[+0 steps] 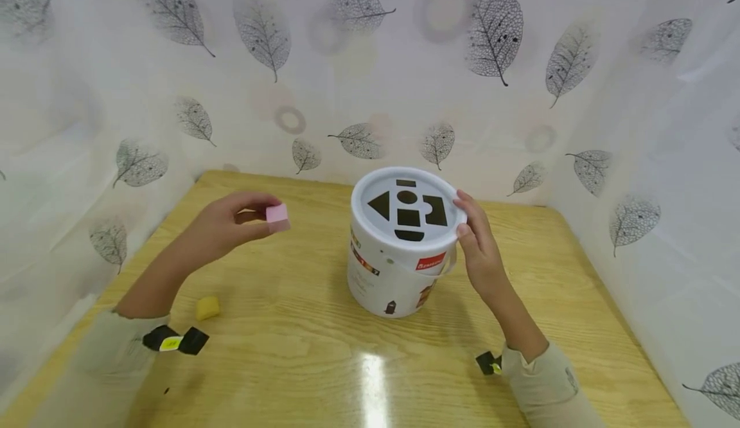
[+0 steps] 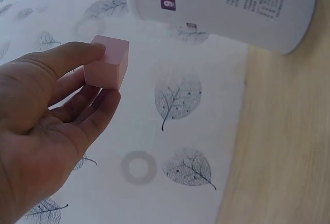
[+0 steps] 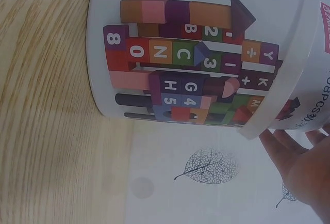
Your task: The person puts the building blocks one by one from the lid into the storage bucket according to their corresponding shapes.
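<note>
A white bucket [image 1: 399,267] stands mid-table, its lid [image 1: 370,213] cut with dark shape holes. My left hand [image 1: 231,222] hovers left of it and pinches a pink cube [image 1: 277,216] between thumb and fingers; the left wrist view shows the pink cube [image 2: 107,68] at the fingertips, with the bucket [image 2: 247,7] beyond. My right hand [image 1: 476,241] rests with straight fingers against the lid's right rim. In the right wrist view the bucket [image 3: 196,59] carries a picture of coloured blocks, and the right hand's fingers [image 3: 294,157] touch its rim.
A yellow block [image 1: 207,307] lies on the wooden table [image 1: 289,364] near my left forearm. White leaf-patterned sheets [image 1: 370,62] wall the table at the back and both sides.
</note>
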`<state>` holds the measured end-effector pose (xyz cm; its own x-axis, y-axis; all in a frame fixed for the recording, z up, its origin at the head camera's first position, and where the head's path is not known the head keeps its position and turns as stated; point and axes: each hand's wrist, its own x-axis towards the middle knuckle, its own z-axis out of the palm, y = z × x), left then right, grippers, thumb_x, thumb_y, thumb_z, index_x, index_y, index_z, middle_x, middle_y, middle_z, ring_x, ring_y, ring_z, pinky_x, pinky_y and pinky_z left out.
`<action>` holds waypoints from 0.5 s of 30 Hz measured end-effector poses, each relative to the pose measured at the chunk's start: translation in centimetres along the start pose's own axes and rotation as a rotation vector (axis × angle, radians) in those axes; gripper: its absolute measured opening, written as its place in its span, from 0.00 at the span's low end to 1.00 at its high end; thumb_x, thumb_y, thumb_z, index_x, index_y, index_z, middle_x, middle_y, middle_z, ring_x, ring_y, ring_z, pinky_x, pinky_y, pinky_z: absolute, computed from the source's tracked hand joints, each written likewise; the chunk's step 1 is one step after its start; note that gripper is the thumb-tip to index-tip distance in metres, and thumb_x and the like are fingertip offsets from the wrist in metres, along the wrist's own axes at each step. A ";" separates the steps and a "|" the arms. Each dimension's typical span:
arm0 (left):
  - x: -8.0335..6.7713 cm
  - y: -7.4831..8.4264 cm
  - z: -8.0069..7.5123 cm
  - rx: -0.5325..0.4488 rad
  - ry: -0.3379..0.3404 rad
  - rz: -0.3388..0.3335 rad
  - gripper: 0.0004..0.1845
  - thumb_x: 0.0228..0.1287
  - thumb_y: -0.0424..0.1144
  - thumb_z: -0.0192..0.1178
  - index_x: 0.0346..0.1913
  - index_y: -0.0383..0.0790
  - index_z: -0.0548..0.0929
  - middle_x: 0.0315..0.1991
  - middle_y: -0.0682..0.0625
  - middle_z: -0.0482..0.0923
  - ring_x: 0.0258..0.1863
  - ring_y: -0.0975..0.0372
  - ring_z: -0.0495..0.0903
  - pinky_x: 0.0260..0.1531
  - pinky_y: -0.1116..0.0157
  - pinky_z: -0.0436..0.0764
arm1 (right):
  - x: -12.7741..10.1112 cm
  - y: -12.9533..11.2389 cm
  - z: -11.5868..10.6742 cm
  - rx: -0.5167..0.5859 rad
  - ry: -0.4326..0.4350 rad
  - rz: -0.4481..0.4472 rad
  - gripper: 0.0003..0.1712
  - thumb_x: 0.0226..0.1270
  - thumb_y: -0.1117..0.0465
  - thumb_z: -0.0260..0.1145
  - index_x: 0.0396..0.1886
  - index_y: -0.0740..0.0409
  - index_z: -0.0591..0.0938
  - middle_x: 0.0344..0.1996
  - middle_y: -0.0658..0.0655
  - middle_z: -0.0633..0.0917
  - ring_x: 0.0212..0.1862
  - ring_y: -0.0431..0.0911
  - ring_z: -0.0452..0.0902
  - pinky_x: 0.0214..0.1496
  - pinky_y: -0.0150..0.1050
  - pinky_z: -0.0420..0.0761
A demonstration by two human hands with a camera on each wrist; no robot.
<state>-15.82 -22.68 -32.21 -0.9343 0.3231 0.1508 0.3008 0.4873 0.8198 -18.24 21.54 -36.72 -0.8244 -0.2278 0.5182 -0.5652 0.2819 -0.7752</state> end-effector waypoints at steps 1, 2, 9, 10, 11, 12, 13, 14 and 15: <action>0.4 0.4 0.2 -0.001 -0.001 0.003 0.24 0.69 0.46 0.66 0.64 0.45 0.77 0.61 0.50 0.75 0.59 0.58 0.76 0.50 0.70 0.82 | 0.0 0.1 0.0 -0.002 0.002 0.002 0.26 0.81 0.61 0.44 0.75 0.55 0.65 0.78 0.51 0.59 0.79 0.50 0.53 0.73 0.26 0.60; 0.8 0.8 0.4 0.001 0.000 0.006 0.23 0.68 0.46 0.67 0.63 0.46 0.78 0.60 0.51 0.76 0.59 0.58 0.77 0.50 0.70 0.82 | -0.1 0.1 -0.1 -0.003 0.004 0.004 0.26 0.81 0.61 0.45 0.75 0.55 0.66 0.78 0.51 0.59 0.79 0.50 0.53 0.73 0.26 0.60; 3.2 3.4 1.5 0.019 -0.023 0.083 0.23 0.66 0.46 0.68 0.62 0.46 0.80 0.57 0.52 0.77 0.57 0.59 0.77 0.55 0.66 0.81 | -0.2 0.3 0.0 -0.005 0.004 0.003 0.26 0.81 0.61 0.44 0.75 0.54 0.66 0.78 0.50 0.59 0.79 0.49 0.52 0.73 0.26 0.60; 3.5 3.8 1.7 0.015 -0.031 0.102 0.22 0.67 0.45 0.68 0.62 0.45 0.80 0.56 0.51 0.77 0.57 0.59 0.77 0.56 0.66 0.80 | -0.2 0.2 0.0 -0.008 0.005 0.002 0.26 0.81 0.61 0.44 0.75 0.54 0.66 0.78 0.50 0.59 0.79 0.49 0.52 0.73 0.26 0.60; 3.8 4.2 1.9 0.008 -0.041 0.121 0.21 0.68 0.44 0.67 0.61 0.45 0.80 0.56 0.51 0.77 0.57 0.59 0.77 0.57 0.66 0.80 | -0.1 0.2 0.0 -0.006 0.005 -0.001 0.26 0.81 0.61 0.44 0.75 0.54 0.66 0.78 0.50 0.59 0.79 0.50 0.52 0.73 0.26 0.60; 4.2 4.5 2.1 -0.002 -0.051 0.140 0.21 0.68 0.43 0.67 0.61 0.44 0.80 0.56 0.51 0.77 0.57 0.59 0.77 0.57 0.65 0.80 | -0.1 0.1 0.0 -0.005 0.005 -0.003 0.26 0.81 0.61 0.45 0.75 0.55 0.66 0.78 0.51 0.59 0.79 0.50 0.52 0.73 0.26 0.60; 4.5 4.9 2.3 -0.009 -0.060 0.159 0.20 0.68 0.42 0.67 0.61 0.44 0.80 0.56 0.51 0.77 0.57 0.59 0.77 0.58 0.65 0.80 | -0.1 0.1 0.0 -0.004 0.004 -0.005 0.26 0.81 0.61 0.45 0.75 0.55 0.66 0.78 0.51 0.59 0.79 0.50 0.52 0.73 0.27 0.60; 4.8 5.3 2.5 -0.022 -0.068 0.177 0.20 0.68 0.41 0.67 0.60 0.44 0.80 0.55 0.51 0.77 0.57 0.59 0.77 0.58 0.65 0.80 | 0.0 0.1 0.0 -0.003 0.003 -0.006 0.26 0.81 0.61 0.45 0.75 0.55 0.66 0.78 0.51 0.59 0.79 0.50 0.52 0.73 0.27 0.60; 5.1 5.6 2.8 -0.033 -0.075 0.195 0.20 0.68 0.40 0.67 0.60 0.43 0.80 0.55 0.50 0.77 0.57 0.59 0.78 0.58 0.64 0.80 | 0.0 0.0 0.0 -0.002 0.003 -0.007 0.26 0.81 0.61 0.45 0.75 0.55 0.66 0.78 0.51 0.59 0.79 0.50 0.53 0.73 0.27 0.60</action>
<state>-18.39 -16.08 -28.37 -0.8419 0.4687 0.2674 0.4665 0.3830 0.7973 -18.28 21.54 -36.74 -0.8205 -0.2272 0.5246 -0.5711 0.2824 -0.7708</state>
